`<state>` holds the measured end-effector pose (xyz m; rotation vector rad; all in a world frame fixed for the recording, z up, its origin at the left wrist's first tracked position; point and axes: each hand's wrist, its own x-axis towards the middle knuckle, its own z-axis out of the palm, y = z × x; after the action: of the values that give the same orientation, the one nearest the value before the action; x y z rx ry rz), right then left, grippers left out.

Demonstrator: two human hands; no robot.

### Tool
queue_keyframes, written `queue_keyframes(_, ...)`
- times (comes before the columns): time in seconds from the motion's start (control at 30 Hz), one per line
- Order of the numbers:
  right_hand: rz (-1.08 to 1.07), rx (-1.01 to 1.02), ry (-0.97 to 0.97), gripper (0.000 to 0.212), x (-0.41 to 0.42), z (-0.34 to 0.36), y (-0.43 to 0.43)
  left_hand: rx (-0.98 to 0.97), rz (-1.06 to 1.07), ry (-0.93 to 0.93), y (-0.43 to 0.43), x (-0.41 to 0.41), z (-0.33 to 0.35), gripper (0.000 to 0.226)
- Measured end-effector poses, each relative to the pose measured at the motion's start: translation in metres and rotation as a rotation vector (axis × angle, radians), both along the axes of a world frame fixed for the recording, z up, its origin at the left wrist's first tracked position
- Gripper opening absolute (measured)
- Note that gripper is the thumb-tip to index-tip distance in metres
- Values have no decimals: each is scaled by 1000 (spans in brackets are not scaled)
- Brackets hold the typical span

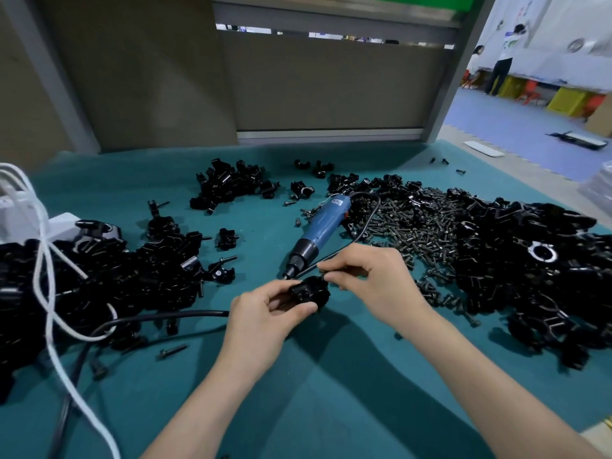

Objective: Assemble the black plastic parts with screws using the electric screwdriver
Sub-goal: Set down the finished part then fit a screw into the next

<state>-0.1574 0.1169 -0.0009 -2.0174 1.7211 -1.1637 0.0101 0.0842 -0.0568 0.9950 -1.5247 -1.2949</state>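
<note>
My left hand (265,313) grips a small black plastic part (309,291) above the teal mat, its round hole facing up. My right hand (371,279) pinches a black screw (326,276) at the part's top right edge. The blue electric screwdriver (323,230) lies on the mat just behind my hands, tip pointing toward me, its black cord looping back to the right. Neither hand touches it.
Heaps of black plastic parts lie left (99,279), back centre (231,185) and right (536,270). A spread of dark screws (417,226) sits right of the screwdriver. White cords (49,293) and a black cable (159,318) cross the left. A grey partition stands behind the teal mat (331,376).
</note>
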Motion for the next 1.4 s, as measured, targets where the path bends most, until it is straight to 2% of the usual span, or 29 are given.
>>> queue_keyframes(0.13,58,20,234,14,-6,12,0,-7,-5,-3,0,-1,1,36)
queue_keyframes(0.23,69,100,326,15,-7,22,0,-16,-16,-17,1,-1,2,36)
queue_keyframes(0.3,8,133,282,14,-9,27,1,-18,-12,-22,1,0,2,35)
queue_keyframes(0.33,-1,145,195,13,-9,30,3,-22,-7,-30,1,0,3,35)
queue_keyframes(0.4,58,157,65,17,0,36,8,-45,6,-62,0,1,3,34)
queue_keyframes(0.43,105,164,81,18,6,37,9,-61,9,-77,0,1,3,34)
queue_keyframes(0.57,165,218,440,11,24,36,5,-90,5,-108,1,0,4,37)
queue_keyframes(0.7,198,272,525,8,31,42,-2,-87,3,-126,0,1,3,30)
queue_keyframes(0.83,226,327,580,16,32,44,-6,-102,-10,-115,2,1,2,29)
queue_keyframes(0.93,236,342,588,18,33,43,-6,-114,-10,-110,2,1,2,31)
queue_keyframes(1.1,227,289,584,6,32,41,-6,-115,-16,-133,2,1,3,32)
queue_keyframes(1.23,208,275,579,20,28,36,-9,-100,-37,-116,3,3,2,30)
queue_keyframes(1.3,211,293,500,17,25,34,-9,-98,-38,-116,3,3,2,30)
queue_keyframes(1.4,119,272,178,16,16,33,-8,-113,1,-116,5,1,5,36)
